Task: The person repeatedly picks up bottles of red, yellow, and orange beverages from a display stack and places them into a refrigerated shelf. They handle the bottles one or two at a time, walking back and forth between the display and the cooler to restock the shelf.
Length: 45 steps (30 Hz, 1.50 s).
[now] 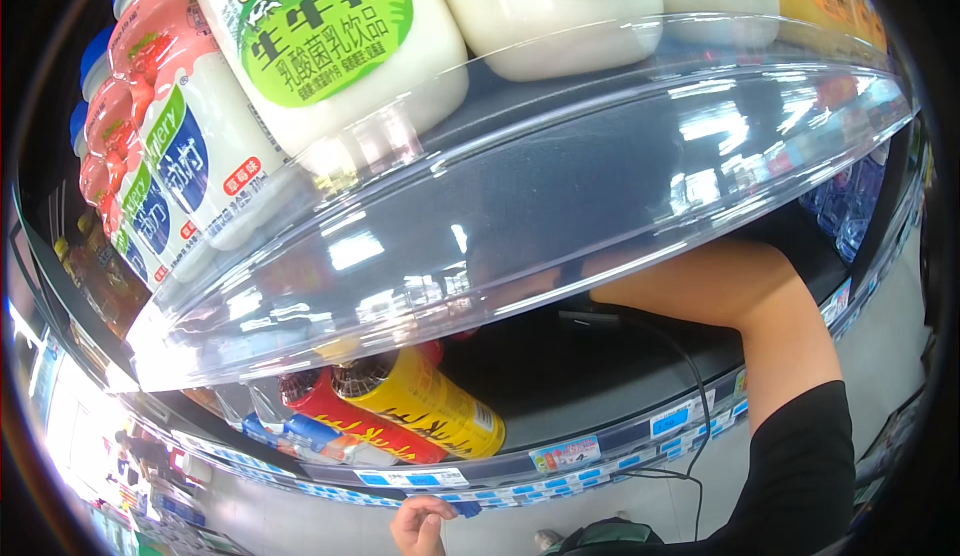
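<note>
My right arm, in a black sleeve, reaches into a black store shelf [600, 376]. Its forearm passes behind the clear plastic front guard [570, 173] of the shelf above, and my right hand cannot be made out through the glare. Below the shelf edge, my left hand [421, 524] is near a small blue thing [466, 509]; whether it holds this is unclear. A yellow-labelled bottle [431, 406] and a red-labelled bottle [367, 421] lean on the lower shelf, left of the reaching arm. White drink bottles [337, 53] stand above, behind the guard.
Strawberry drink bottles [187, 128] with blue caps line the upper left. Water bottles [851, 207] stand at the far right. A price-tag rail [566, 454] edges the lower shelf. A black cable [701, 406] hangs over that edge, near my right arm.
</note>
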Available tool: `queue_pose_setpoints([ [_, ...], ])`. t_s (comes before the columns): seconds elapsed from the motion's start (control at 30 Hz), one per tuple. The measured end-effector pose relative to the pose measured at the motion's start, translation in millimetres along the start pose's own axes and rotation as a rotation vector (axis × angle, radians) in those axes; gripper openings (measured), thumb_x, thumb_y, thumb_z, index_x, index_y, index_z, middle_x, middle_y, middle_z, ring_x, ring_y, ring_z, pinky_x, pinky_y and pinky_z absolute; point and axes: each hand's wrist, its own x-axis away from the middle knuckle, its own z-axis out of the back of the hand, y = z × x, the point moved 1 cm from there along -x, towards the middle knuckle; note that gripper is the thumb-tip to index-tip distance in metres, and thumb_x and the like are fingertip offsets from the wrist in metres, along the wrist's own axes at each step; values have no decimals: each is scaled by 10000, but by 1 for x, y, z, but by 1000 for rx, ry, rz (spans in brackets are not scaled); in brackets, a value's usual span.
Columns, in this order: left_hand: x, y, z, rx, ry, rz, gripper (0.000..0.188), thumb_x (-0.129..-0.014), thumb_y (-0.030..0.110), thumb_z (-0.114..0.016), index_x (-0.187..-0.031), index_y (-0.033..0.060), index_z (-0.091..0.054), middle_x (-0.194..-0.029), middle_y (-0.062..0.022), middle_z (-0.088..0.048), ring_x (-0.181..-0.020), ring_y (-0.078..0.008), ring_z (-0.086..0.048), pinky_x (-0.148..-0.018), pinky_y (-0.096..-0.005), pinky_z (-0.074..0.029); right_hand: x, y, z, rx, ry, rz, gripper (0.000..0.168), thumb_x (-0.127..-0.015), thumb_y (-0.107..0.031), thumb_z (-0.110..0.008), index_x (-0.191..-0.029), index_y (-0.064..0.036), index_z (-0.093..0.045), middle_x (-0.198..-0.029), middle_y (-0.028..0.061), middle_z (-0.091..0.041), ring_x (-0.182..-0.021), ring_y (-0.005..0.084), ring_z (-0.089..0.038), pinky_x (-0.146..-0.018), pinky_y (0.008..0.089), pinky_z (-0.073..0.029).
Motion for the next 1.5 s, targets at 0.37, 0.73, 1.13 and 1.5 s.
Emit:
queue_pose_setpoints([
  [0.37,13,-11,18,-37,36,11,143,-1008,156,-577,-1034,20,-612,-922,-54,-608,-870,-154,-581,-836,-304,-471,19,-23,32,-237,-123,-239,952,-651,-147,-910,-1473,-85,-433,-1282,162,-617,-1040,245,-653,-609,284,-578],
  [0.73,17,3,8,-32,9,14,137,-1007,150,-562,-1010,20,-606,-948,-68,-601,-879,-165,-576,-838,-314,-469,12,-12,29,-282,-148,-227,924,-668,-157,-905,-1469,-86,-449,-1297,150,-616,-1097,261,-632,-727,337,-567],
  [1.13,31,2,-4,-62,29,32,161,-1013,153,-557,-1038,5,-617,-934,-78,-621,-892,-168,-588,-849,-318,-476,7,6,30,-325,-181,-218,894,-686,-169,-899,-1464,-87,-467,-1313,136,-615,-1159,279,-608,-855,394,-555],
  [1.5,32,2,-14,-10,20,32,174,-1005,173,-574,-1024,4,-612,-933,-78,-623,-893,-170,-583,-853,-319,-470,12,8,36,-298,-84,-213,693,-723,-241,-892,-1333,-64,-617,-1244,131,-676,-1151,274,-637,-951,401,-535],
])
